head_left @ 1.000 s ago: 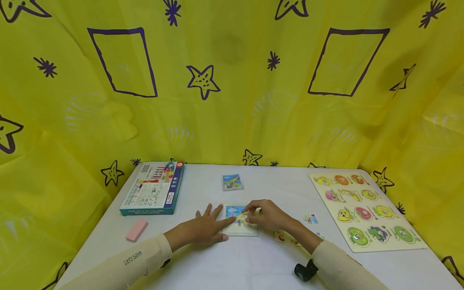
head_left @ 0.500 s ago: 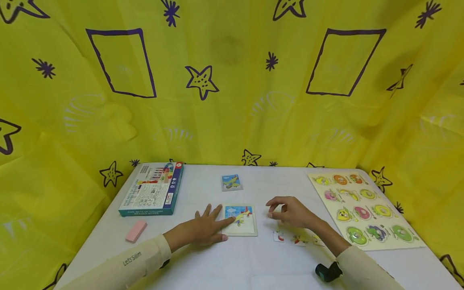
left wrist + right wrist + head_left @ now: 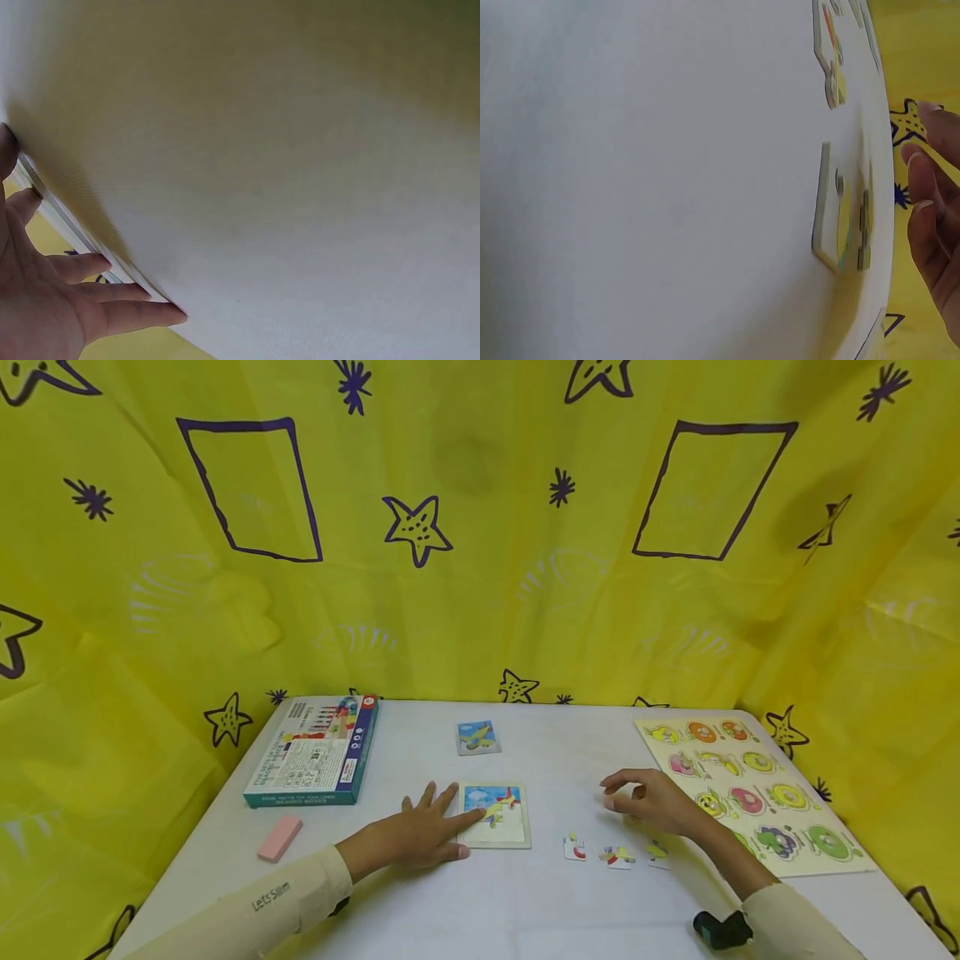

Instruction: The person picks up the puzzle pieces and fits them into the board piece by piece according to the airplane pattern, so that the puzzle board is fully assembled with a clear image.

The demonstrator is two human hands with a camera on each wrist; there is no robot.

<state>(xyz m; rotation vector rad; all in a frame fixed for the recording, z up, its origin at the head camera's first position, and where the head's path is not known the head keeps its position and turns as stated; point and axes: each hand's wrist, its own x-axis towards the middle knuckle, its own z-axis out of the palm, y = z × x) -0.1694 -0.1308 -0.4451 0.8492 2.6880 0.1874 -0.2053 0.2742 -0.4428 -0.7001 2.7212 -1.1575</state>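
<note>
My left hand (image 3: 423,832) lies with spread fingers at the left of a square jigsaw tray (image 3: 527,839). Its index finger reaches onto the joined pieces (image 3: 487,797), a yellow and red plane on blue sky. To the right, my right hand (image 3: 651,800) hovers over the table with bent fingers and nothing visible between them. Below it lie loose jigsaw pieces: one with a red curve (image 3: 575,848), one red and yellow (image 3: 617,857), and one yellow-green (image 3: 657,852). The right wrist view shows another piece (image 3: 865,232) behind the nearest one.
A small finished plane puzzle (image 3: 478,737) lies behind the tray. At left are a teal-edged box (image 3: 313,752) and a pink block (image 3: 280,838). A fruit board (image 3: 750,793) covers the right side of the white table, partly behind my right arm. A yellow curtain (image 3: 480,610) hangs behind.
My right hand has left the tray and moved right, above the loose pieces. A red-tailed piece now shows in the tray's upper right. My left hand has stayed in place.
</note>
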